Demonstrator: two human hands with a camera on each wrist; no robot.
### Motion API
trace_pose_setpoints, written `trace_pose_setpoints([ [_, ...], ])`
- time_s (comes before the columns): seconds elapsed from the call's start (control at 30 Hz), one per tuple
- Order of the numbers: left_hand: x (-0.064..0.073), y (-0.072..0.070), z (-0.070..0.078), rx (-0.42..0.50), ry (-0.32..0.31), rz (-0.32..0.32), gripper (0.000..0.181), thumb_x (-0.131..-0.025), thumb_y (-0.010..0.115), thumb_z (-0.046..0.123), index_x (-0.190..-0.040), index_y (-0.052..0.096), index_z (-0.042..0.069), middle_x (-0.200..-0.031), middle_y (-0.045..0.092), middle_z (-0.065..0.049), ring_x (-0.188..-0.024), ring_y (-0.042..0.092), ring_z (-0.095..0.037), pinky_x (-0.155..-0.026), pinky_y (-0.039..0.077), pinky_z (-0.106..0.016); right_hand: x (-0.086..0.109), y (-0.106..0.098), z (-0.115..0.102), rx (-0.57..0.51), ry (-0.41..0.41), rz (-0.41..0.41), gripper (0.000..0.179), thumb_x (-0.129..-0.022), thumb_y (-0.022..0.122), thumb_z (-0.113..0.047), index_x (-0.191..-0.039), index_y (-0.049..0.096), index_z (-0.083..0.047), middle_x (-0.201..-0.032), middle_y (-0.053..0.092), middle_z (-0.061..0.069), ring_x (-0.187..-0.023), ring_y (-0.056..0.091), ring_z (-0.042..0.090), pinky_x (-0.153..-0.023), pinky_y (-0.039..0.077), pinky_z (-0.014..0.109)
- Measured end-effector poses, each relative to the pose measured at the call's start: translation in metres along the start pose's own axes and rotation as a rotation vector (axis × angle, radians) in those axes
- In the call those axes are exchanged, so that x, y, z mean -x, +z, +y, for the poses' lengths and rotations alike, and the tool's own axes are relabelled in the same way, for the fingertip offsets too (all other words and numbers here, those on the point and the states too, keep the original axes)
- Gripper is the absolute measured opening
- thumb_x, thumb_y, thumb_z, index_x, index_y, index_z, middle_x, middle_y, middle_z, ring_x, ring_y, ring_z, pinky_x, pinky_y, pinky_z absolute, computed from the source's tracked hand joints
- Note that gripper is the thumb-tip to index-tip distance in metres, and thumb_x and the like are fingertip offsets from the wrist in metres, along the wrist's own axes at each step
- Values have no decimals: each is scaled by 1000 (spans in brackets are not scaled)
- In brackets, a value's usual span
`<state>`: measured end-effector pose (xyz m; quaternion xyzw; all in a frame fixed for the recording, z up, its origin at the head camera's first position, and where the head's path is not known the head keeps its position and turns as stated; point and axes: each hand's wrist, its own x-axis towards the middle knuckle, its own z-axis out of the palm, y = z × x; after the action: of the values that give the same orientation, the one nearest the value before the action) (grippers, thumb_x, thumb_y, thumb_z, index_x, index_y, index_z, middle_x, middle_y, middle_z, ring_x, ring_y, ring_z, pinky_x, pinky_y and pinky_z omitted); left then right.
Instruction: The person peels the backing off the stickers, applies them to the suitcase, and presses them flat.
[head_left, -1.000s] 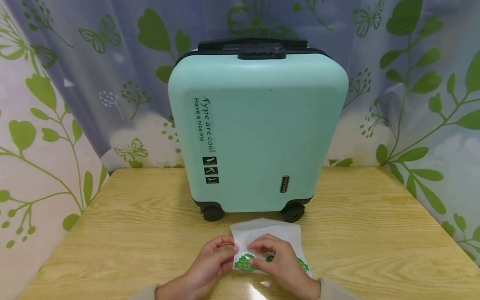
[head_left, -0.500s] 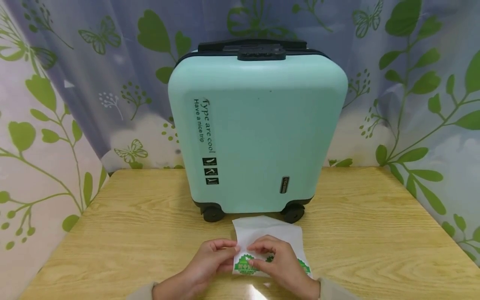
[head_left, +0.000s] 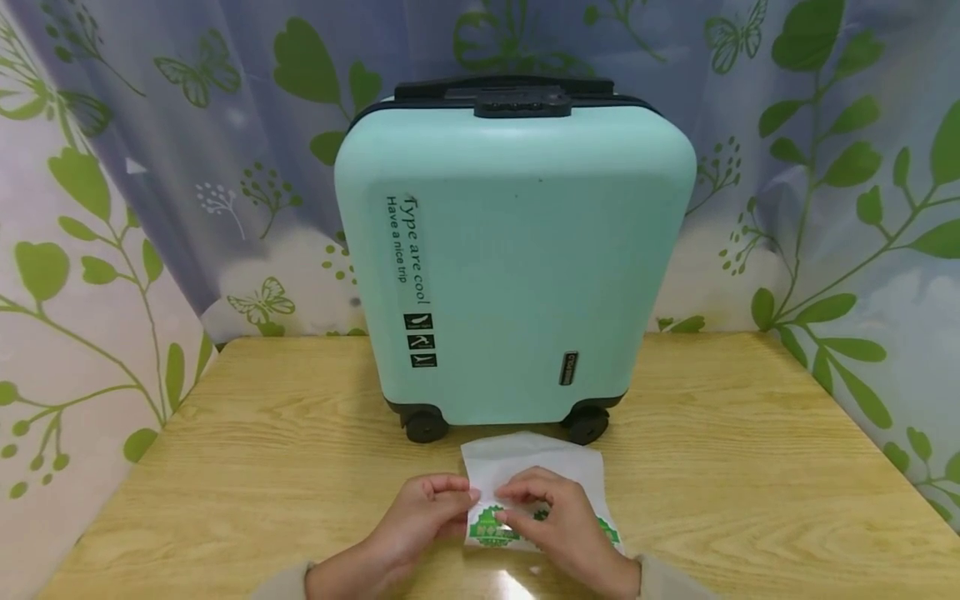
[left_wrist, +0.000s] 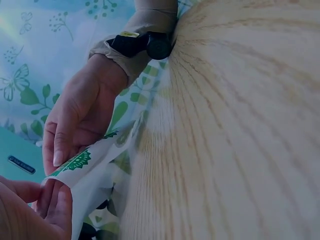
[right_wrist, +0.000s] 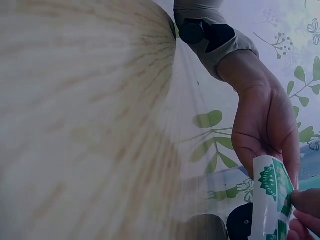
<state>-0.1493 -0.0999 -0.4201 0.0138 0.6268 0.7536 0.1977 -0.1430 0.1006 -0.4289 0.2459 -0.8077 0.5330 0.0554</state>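
Observation:
A white backing sheet (head_left: 528,458) with green, scallop-edged round stickers along its near edge is held up at a tilt in front of a mint suitcase. My left hand (head_left: 415,521) pinches its left edge, thumb in front and fingers partly behind. Over the sheet is my right hand (head_left: 562,517), fingers bent, its thumb tip at the leftmost green sticker (head_left: 491,529). A gap shows between that thumb and the index finger; whether they grip the sticker I cannot tell. The right hand covers much of the middle sticker. In the right wrist view, the sheet (right_wrist: 262,200) curves between both hands.
The mint suitcase (head_left: 517,275) stands upright on black wheels (head_left: 427,426) just beyond the sheet. Beneath is a light wood table (head_left: 285,433). A leaf-patterned curtain (head_left: 810,167) hangs behind and at both sides.
The sheet and the left hand shift slightly up and back, with small changes in the sheet's tilt. The right thumb stays at the leftmost sticker; the suitcase keeps its place.

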Motion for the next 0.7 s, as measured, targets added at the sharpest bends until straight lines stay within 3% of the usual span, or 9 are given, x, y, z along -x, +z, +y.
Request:
trace_pose_setpoints([
  [0.33,0,2,5,-7,-27,-11,13,-90,61,11,-96,62,-1,-79,67,3,-72,63,-6,-67,53,-21,-1,-2,-1,2,-14,22,18,-80,75,-23,-97,74,-16,-96,65,-7,-86,60,6,-72,52,25],
  [0.7,1,5,9,0,-34,-27,8,-90,62,11,-88,62,3,-77,66,3,-71,62,-6,-68,53,-22,0,-2,-3,-17,-38,31,17,-82,73,-19,-95,74,-8,-93,66,2,-81,63,10,-68,55,25],
])
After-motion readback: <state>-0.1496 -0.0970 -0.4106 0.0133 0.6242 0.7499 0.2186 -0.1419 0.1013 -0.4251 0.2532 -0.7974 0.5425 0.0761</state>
